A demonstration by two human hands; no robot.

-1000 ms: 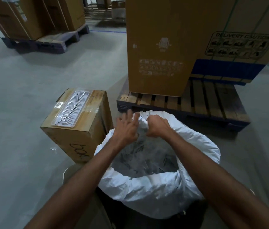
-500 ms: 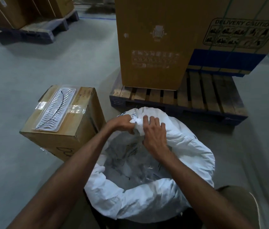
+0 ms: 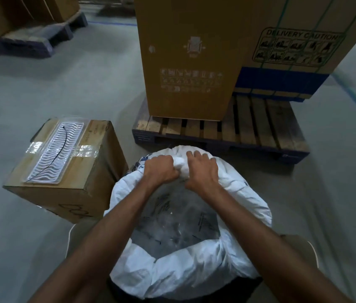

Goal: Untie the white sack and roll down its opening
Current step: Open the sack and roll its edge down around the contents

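The white sack stands on the floor right below me, its mouth wide open and its rim rolled into a thick collar all around. Inside lies a clear plastic liner over dark contents. My left hand is clenched on the far part of the rolled rim. My right hand grips the same stretch of rim just beside it, fingers curled over the fabric. Both forearms reach across the opening.
A taped cardboard box with a white wavy tray and a black cable tie on top sits at the left of the sack. Behind the sack is a wooden pallet bearing tall cartons. Another loaded pallet is far left.
Both hands have come together on the far rim and closed tighter on it, pressing the roll down. The view has tilted and shifted slightly closer.
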